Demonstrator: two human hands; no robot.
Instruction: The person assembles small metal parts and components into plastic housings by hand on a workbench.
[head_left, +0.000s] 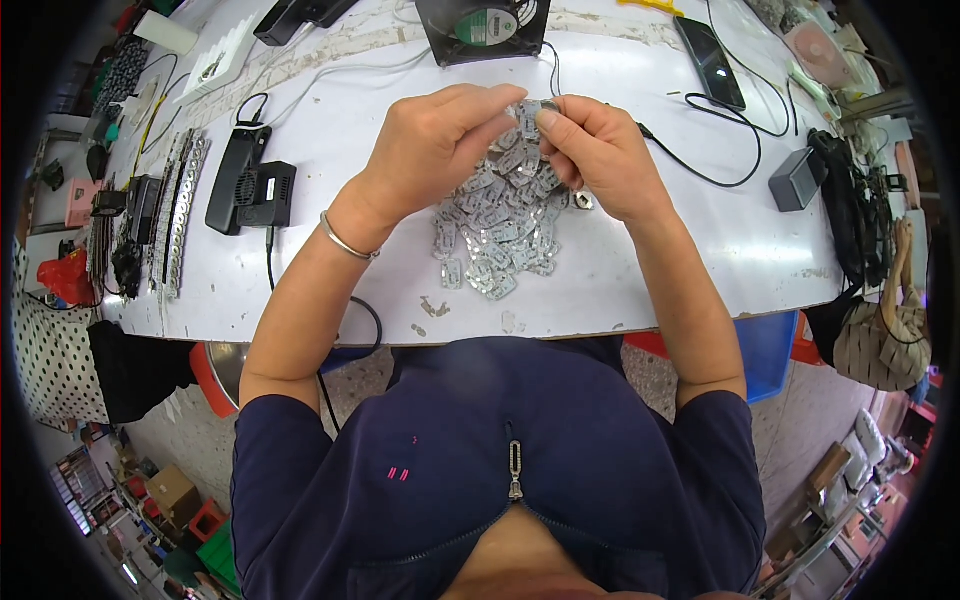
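Observation:
A heap of small silver metal plates (505,228) with holes lies on the white table in front of me. Over its far end my left hand (432,145) is closed, thumb and forefinger drawn together; what they grip is too small to make out. My right hand (605,155) pinches a small metal piece (549,105) between thumb and forefinger, close to the left fingertips. A silver bangle (349,238) circles my left wrist. By the right hand's lower fingers, a small shiny metal part (584,200) sits at the heap's edge.
A black fan (482,35) stands beyond the heap. On the left are a black device (265,195) with cables and rows of metal strips (180,215). A phone (711,62), black cable (735,185) and grey box (796,180) lie on the right.

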